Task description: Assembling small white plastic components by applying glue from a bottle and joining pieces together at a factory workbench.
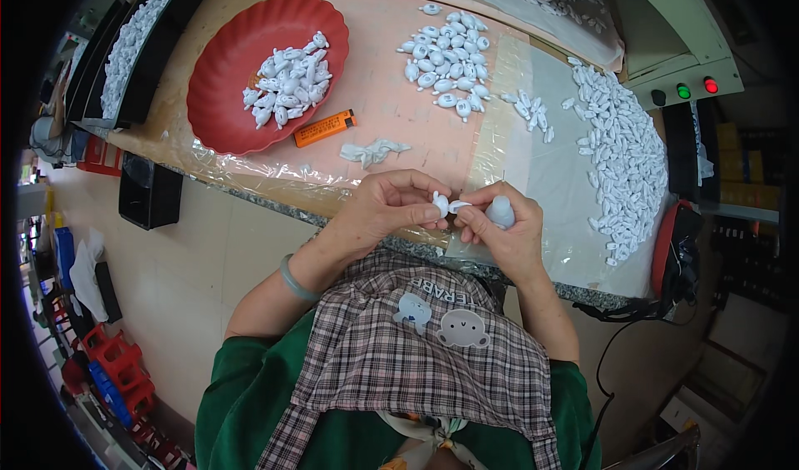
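My left hand (384, 210) is closed, pinching a small white figure piece (440, 203) with a rounded body between thumb and fingertips. Against it, my right hand (518, 235) brings a smaller white elongated piece (457, 208), pinched in its fingertips. A pale, smooth bottle (501, 212) with a rounded end also sits in the right hand's grip; its other end is hidden by the fingers. Both hands are above the table's near edge, and the two white pieces meet or nearly meet.
A red scalloped bowl (212, 95) holds white assembled pieces. Beside it lie an orange lighter (325, 128) and a crumpled white cloth (373, 151). Rounded white bodies (447, 55) are grouped farther back; many slim white parts (622, 158) spread at right. A green machine (678, 49) stands back right.
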A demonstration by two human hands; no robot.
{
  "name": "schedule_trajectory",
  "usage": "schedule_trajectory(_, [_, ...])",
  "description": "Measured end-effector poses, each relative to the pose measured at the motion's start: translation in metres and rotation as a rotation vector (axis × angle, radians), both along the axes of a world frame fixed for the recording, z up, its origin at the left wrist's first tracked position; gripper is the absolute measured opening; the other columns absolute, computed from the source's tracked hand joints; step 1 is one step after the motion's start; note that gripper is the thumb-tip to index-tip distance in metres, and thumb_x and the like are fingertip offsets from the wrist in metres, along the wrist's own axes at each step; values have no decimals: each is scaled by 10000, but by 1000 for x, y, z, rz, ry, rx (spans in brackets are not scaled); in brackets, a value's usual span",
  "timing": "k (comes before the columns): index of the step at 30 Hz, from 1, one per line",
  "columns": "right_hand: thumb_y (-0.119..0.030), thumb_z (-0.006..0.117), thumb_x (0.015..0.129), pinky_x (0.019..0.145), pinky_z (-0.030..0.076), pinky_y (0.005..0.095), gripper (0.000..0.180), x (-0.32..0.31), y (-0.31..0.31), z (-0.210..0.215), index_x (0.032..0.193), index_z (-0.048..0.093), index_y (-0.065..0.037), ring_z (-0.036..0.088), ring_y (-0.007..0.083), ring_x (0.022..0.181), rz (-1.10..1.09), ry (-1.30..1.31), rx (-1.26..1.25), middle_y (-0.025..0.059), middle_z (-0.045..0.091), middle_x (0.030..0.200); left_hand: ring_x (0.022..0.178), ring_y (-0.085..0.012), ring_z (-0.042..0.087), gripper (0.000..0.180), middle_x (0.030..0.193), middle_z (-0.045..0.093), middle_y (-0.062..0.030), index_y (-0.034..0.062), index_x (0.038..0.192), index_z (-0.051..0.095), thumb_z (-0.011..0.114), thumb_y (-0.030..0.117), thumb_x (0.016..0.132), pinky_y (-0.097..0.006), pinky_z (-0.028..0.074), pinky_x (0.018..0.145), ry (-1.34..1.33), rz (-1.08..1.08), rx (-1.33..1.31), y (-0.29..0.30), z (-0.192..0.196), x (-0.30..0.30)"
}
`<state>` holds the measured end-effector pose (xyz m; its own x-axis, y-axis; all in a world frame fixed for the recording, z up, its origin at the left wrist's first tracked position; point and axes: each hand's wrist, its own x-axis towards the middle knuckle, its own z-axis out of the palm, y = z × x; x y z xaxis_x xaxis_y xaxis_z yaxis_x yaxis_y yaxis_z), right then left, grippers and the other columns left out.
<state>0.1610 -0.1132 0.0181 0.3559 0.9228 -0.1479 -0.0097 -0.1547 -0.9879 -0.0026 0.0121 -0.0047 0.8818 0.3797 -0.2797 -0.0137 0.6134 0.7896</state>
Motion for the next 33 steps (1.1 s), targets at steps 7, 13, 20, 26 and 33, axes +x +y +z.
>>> schedule_trajectory(7, [9, 645, 850, 514, 487, 209, 76, -9, -4, -6, 908, 598, 25, 612, 109, 593, 37, 85, 55, 106, 654, 763, 868, -151, 663, 248, 940, 652, -91, -35, 1062, 634, 661, -32, 815, -241, 547, 789, -12, -32, 117, 0, 4, -2])
schedule_trajectory(13, [40, 650, 835, 509, 495, 221, 91, -12, -19, -16, 895, 583, 31, 620, 130, 595, 102, -39, 219, 130, 638, 765, 843, -143, 655, 244, 908, 635, -75, -32, 986, 675, 717, -52, 747, -233, 553, 759, -50, -64, 318, -4, 15, -5])
schedule_trajectory(20, [13, 704, 790, 517, 498, 239, 129, -18, -30, -15, 872, 606, 5, 644, 153, 598, 122, -157, 346, 121, 657, 743, 726, -125, 624, 241, 810, 671, -69, 21, 906, 723, 790, 35, 675, -233, 471, 598, -63, -83, 555, -10, 23, -11])
schedule_trajectory(26, [-29, 747, 768, 522, 498, 258, 153, -22, -30, -11, 847, 619, -1, 643, 172, 605, 91, -328, 485, 104, 664, 743, 702, -136, 586, 248, 771, 630, -53, 25, 920, 718, 784, 46, 682, -243, 481, 601, -121, -95, 704, -12, 27, -14])
schedule_trajectory(33, [-39, 753, 766, 524, 497, 259, 157, -24, -31, -13, 846, 624, 2, 642, 169, 609, 68, -351, 480, 87, 658, 712, 691, -158, 585, 253, 764, 627, -62, 28, 913, 714, 783, 39, 669, -274, 474, 616, -99, -83, 758, -13, 30, -14])
